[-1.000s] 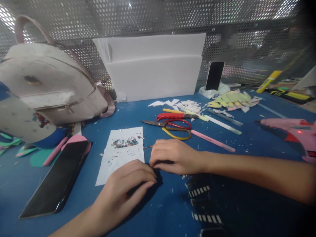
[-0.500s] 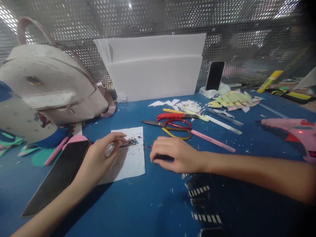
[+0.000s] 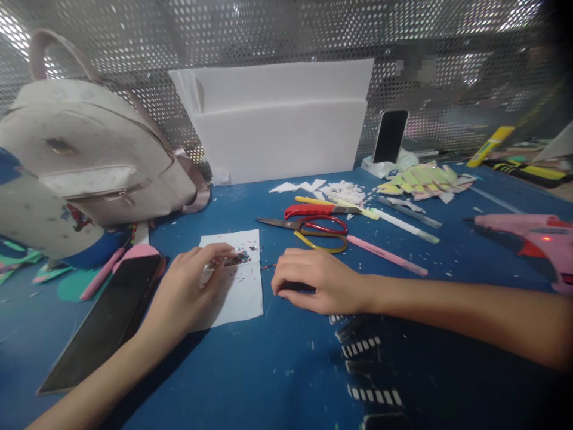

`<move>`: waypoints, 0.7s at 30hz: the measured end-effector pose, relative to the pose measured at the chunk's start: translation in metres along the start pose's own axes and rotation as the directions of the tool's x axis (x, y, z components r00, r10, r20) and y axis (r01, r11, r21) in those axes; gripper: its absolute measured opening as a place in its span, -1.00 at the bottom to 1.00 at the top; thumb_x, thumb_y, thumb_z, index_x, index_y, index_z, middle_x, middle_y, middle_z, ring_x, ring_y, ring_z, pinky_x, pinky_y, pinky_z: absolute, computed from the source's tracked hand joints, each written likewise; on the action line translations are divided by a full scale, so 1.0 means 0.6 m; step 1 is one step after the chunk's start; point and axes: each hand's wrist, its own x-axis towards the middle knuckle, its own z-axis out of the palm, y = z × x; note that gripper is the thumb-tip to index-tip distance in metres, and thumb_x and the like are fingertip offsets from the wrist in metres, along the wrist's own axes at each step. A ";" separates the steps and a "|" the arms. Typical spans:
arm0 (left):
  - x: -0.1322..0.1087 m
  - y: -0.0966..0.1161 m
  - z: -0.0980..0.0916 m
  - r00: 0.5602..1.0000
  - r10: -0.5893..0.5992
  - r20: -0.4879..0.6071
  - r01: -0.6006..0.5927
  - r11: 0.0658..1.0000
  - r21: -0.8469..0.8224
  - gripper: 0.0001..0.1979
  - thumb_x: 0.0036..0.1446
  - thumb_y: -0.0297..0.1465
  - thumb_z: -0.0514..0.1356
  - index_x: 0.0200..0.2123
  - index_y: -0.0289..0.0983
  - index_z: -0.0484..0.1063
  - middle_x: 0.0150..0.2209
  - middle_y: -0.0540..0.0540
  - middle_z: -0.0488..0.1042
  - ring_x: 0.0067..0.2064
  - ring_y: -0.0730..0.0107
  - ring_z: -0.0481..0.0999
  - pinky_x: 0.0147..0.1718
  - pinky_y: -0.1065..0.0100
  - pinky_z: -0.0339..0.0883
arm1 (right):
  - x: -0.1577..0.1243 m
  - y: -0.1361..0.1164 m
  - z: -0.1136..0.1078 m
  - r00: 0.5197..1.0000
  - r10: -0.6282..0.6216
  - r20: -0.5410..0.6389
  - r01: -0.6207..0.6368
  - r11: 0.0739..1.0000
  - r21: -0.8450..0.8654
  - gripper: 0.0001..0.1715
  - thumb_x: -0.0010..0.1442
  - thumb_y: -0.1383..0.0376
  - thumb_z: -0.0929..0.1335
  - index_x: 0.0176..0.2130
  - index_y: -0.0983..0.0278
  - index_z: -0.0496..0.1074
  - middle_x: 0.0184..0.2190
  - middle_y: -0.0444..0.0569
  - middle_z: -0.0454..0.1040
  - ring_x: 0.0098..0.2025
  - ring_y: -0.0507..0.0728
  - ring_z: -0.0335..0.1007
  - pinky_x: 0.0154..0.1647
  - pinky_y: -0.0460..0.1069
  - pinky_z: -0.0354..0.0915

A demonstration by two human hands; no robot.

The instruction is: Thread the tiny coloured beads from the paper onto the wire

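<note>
My left hand (image 3: 190, 286) hovers over a white sheet of paper (image 3: 244, 298), fingers bent and the thumb apart from them. Beneath its fingertips lies a small heap of shiny multicoloured sequins (image 3: 242, 258), with loose bits scattered around it. My right hand (image 3: 317, 280) rests on the blue table just right of the paper, fingers curled in. A thin reddish tip (image 3: 267, 267) pokes out between that hand and the paper; whether the fingers hold it is hidden. Behind the right hand lie scissors (image 3: 308, 230) with red and yellow handles.
A red-handled cutter (image 3: 313, 210), a pink pen (image 3: 387, 255) and paper scraps (image 3: 344, 192) lie behind. At right is a pink glue gun (image 3: 523, 230). A dark phone (image 3: 102, 322), bottle (image 3: 49, 209) and backpack (image 3: 98, 149) occupy the left. Striped strips (image 3: 373, 394) lie in front.
My left hand has shifted slightly right and down over the sequins, its fingers reaching further across the heap. My right hand has stayed in place.
</note>
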 end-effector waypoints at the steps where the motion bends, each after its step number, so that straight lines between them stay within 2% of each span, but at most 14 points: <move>1: 0.000 0.000 0.000 1.000 -0.006 -0.002 0.006 1.000 0.000 -0.80 0.24 -0.38 0.06 -0.08 -0.23 0.37 -0.12 -0.13 0.57 -0.08 0.17 0.52 -0.05 0.08 0.33 | 0.000 0.000 0.000 1.000 0.000 0.000 0.000 1.000 -0.001 -0.90 0.28 0.39 0.27 -0.27 0.29 0.38 -0.35 -0.08 0.42 -0.26 0.05 0.24 -0.24 -0.04 0.20; 9: 0.002 -0.001 0.003 1.000 0.004 0.008 -0.004 1.000 -0.002 -0.79 0.24 -0.40 0.05 -0.08 -0.24 0.37 -0.12 -0.16 0.56 -0.07 0.15 0.52 -0.06 0.06 0.34 | 0.000 0.000 0.000 1.000 0.002 0.012 -0.002 1.000 -0.004 -0.90 0.28 0.38 0.26 -0.26 0.29 0.38 -0.35 -0.07 0.42 -0.26 0.05 0.24 -0.23 -0.04 0.21; 15: 0.001 -0.001 0.002 0.999 0.051 -0.006 -0.051 0.999 0.021 -0.78 0.23 -0.40 0.06 -0.05 -0.21 0.31 -0.19 -0.11 0.59 -0.14 0.17 0.55 -0.11 0.08 0.36 | 0.000 0.001 -0.001 1.000 -0.001 0.013 0.001 1.000 0.000 -0.89 0.29 0.38 0.26 -0.26 0.30 0.38 -0.35 -0.07 0.42 -0.26 0.05 0.23 -0.23 -0.04 0.21; 21: 0.000 -0.001 0.000 1.000 0.029 -0.007 -0.029 0.999 0.039 -0.78 0.23 -0.38 0.05 -0.06 -0.22 0.32 -0.19 -0.13 0.57 -0.14 0.13 0.54 -0.15 0.07 0.35 | -0.002 0.001 0.001 1.000 0.006 0.019 -0.006 1.000 -0.001 -0.89 0.29 0.38 0.26 -0.25 0.29 0.38 -0.35 -0.06 0.42 -0.26 0.06 0.24 -0.23 -0.03 0.21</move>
